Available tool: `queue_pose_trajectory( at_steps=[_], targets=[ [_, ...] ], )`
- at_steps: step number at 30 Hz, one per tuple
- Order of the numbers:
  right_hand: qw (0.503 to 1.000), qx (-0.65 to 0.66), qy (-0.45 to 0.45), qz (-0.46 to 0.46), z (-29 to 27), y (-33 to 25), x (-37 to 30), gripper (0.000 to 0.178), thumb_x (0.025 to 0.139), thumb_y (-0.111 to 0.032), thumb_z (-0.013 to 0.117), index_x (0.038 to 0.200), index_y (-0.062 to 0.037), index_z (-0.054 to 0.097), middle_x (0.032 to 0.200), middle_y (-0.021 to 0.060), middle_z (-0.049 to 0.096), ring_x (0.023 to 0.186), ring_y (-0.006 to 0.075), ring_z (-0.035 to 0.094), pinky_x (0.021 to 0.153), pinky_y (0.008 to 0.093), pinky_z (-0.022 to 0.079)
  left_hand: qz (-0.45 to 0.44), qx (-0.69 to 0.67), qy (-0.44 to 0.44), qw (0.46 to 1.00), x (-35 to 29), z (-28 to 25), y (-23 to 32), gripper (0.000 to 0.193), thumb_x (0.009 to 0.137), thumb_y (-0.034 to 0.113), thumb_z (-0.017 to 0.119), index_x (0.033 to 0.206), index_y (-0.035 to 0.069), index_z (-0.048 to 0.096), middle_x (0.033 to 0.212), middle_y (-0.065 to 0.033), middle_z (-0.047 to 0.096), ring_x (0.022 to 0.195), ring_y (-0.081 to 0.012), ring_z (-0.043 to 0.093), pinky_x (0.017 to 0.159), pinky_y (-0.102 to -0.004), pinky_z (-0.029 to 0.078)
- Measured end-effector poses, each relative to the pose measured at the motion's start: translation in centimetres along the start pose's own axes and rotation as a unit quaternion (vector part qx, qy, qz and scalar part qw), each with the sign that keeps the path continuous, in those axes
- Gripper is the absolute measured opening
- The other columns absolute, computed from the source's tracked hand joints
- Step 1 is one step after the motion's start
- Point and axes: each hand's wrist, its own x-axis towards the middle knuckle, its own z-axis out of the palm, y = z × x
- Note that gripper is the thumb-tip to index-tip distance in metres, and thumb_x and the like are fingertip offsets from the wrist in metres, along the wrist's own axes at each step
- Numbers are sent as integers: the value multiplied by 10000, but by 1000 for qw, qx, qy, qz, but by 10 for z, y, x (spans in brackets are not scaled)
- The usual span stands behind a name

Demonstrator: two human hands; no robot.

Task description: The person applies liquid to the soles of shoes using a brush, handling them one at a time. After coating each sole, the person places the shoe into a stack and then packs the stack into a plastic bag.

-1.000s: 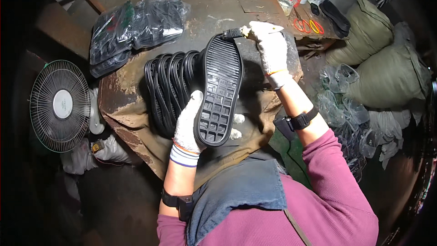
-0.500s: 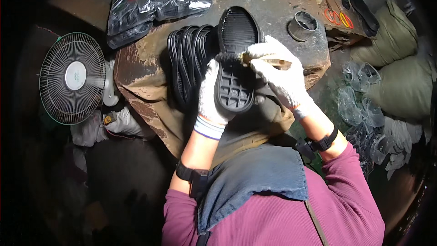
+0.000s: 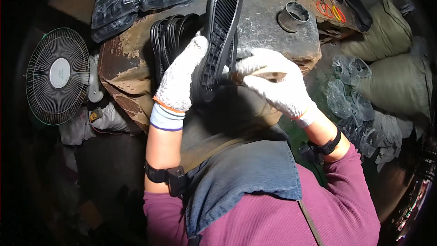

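My left hand, in a white knit glove, is closed on the left edge of a black shoe sole. The sole stands tilted, its ribbed forepart up and its gridded heel low. My right hand, gloved as well, pinches a small brush with a light wooden handle. Its dark bristles are at the heel end of the sole; shadow hides whether they touch. Behind my left hand several more black soles stand side by side on the worn table.
A dark-stained round pot stands at the table's right. Plastic-wrapped black packs lie at the back left. Scissors lie at the far right. A fan stands left; stuffed sacks and clear plastic bags sit right.
The sole has turned from facing up to a steeper tilt, its heel shifting left. The brush has moved from the sole's middle down to its heel end. My left hand has shifted left.
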Motion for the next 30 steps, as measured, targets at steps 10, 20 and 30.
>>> queue_pose_trajectory(
  at_steps=[10, 20, 30],
  targets=[
    [954, -276, 111, -32, -59, 21, 73, 169, 906, -177, 759, 1064, -141, 804, 1000, 61, 802, 901, 193, 771, 850, 306, 597, -91, 46, -40, 994, -10, 0, -13, 568, 1112, 365, 553, 1622, 153, 420, 1327, -106, 696, 898, -256, 763, 685, -416, 684],
    [871, -418, 134, -220, -62, 55, 78, 278, 776, -170, 789, 1045, -236, 812, 959, 5, 771, 978, 293, 692, 936, 424, 530, -182, -159, -60, 969, -9, -27, -40, 508, 1132, 497, 422, 1454, 128, 559, 1296, -164, 698, 1019, -446, 739, 792, -663, 640],
    [848, -443, 113, -269, -46, 57, 122, 248, 835, -227, 797, 1081, -202, 809, 1011, 28, 790, 986, 291, 710, 954, 422, 545, -223, -365, -184, 885, -11, -7, -36, 802, 1095, 590, 404, 1637, 7, 306, 1653, -282, 365, 1295, -613, 551, 994, -805, 476]
  ],
)
